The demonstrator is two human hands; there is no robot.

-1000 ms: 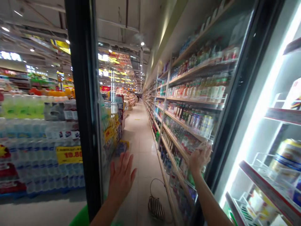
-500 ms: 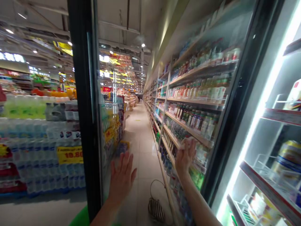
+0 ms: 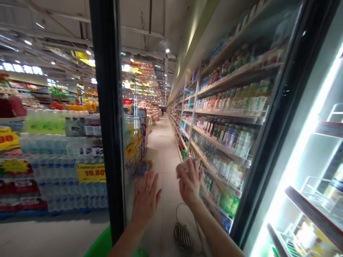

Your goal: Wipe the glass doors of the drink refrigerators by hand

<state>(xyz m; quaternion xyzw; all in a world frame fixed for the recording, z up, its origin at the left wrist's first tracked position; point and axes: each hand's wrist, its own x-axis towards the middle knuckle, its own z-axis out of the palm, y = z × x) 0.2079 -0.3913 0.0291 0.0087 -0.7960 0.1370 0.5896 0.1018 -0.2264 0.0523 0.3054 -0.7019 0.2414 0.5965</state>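
Note:
In front of me stands a glass door in a black frame [image 3: 108, 117]. My left hand [image 3: 146, 200] lies flat on the glass at its lower left, fingers stretched out and nothing in them. To its right, my right hand [image 3: 189, 180] presses toward the glass with bent fingers over a pale cloth [image 3: 195, 161]. Most of the cloth is hidden behind the fingers, and the hand is slightly blurred. Shelves of bottles [image 3: 238, 139] show through or in the glass behind that hand.
On the right, a lit cooler holds wire-fronted shelves [image 3: 316, 217]. Stacked packs of bottled water [image 3: 61, 178] stand at left beside a yellow price sign [image 3: 91, 173]. A black-and-white striped object [image 3: 183, 236] with a thin cord shows low in the glass. An aisle floor [image 3: 160, 134] runs into the distance.
My right hand has swept left across the glass with the cloth, closer to my left hand. My left hand stays flat on the glass. The view has turned slightly left.

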